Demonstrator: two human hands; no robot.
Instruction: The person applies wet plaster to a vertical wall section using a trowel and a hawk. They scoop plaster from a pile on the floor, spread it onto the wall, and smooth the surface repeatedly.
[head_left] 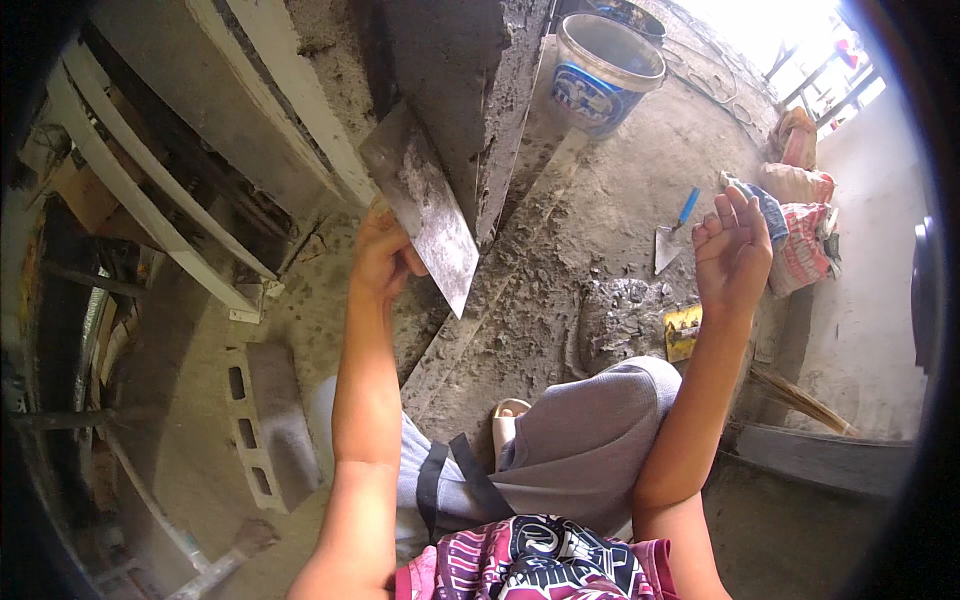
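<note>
My left hand (383,250) is closed round the back of a flat steel plastering trowel (432,212). Its rectangular blade is smeared with grey mortar and lies close to the foot of a rough, wet-looking column (440,60); I cannot tell whether it touches. The handle is hidden behind the blade and fingers. To the right, my right hand (735,255) is raised with the palm showing, fingers apart and slightly bent, holding nothing. A small pointed trowel with a blue handle (686,208) lies on the floor beside it. Below that sits a heap of wet mortar (625,325).
A blue-labelled bucket (607,95) stands behind the column. A yellow mortar-stained piece (683,335) lies by my right knee. Filled sacks (800,235) lean on the right wall. At left are a hollow concrete block (275,430) and pale curved-looking boards (150,190).
</note>
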